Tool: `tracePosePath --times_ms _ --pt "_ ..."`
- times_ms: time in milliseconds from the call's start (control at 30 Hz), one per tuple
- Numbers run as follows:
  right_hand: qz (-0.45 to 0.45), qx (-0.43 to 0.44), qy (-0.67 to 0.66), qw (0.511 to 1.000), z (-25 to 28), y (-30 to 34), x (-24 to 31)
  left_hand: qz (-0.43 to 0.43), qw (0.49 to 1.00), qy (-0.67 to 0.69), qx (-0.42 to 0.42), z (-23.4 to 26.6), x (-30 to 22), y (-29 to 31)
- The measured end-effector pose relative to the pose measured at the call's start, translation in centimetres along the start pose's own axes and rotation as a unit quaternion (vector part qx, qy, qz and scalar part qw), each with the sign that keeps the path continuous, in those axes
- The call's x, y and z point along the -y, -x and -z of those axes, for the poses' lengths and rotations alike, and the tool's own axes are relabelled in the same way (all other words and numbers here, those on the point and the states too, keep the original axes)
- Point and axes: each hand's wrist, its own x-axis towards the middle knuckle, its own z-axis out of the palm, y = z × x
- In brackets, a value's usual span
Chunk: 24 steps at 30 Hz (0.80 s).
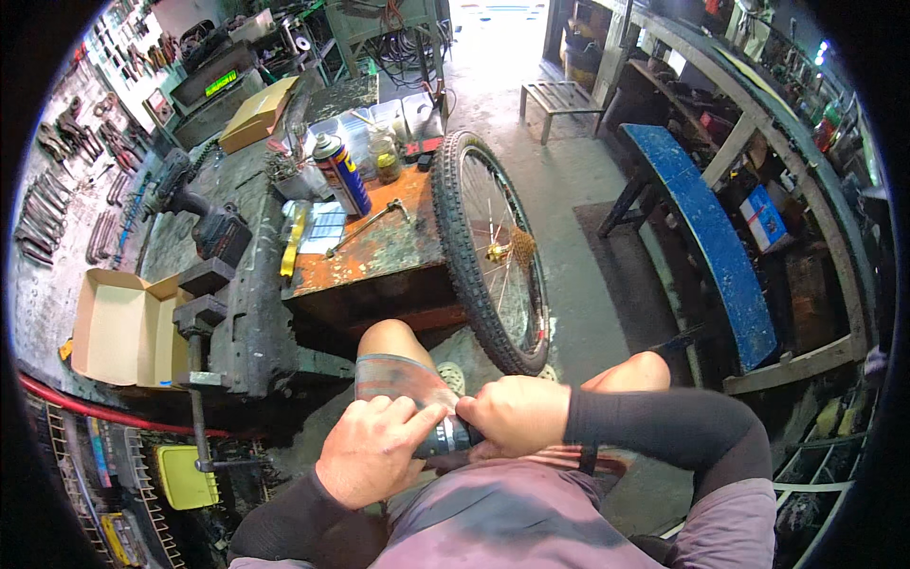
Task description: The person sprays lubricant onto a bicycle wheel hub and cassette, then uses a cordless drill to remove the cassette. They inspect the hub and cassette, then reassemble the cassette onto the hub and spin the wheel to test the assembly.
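Above my lap, my left hand (374, 446) and my right hand (515, 415) come together, fingers closed. Between them is a clear, curved plastic sheet (403, 375), its free end standing up past my left knuckles. A dark, rounded part (447, 438) shows below the pinched fingers; whether it belongs to the sheet I cannot tell. Beyond my hands, a bicycle wheel (464, 247) with a knobby black tyre stands upright against an orange-topped bench (379, 256). A gold-coloured cassette (521, 248) sits at its hub. Neither hand touches the wheel.
On the bench are a blue spray can (341, 175), a metal wrench (368, 228), a yellow-handled tool (294, 242) and a jar (386, 156). A vise (201, 303) and an open cardboard box (123, 327) are at left. A blue plank bench (706, 228) stands right.
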Motion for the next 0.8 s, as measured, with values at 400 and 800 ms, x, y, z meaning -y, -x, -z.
tracePosePath --times_ms 400,800 --pt "-0.09 0.281 -0.438 0.849 -3.7 -3.7 -4.1 -0.034 0.998 0.022 0.05 -0.1 0.6 -0.8" --pt "-0.123 -0.094 -0.049 0.987 -3.7 -2.9 0.1 0.061 0.996 -0.019 0.061 -0.8 1.9 -0.6"
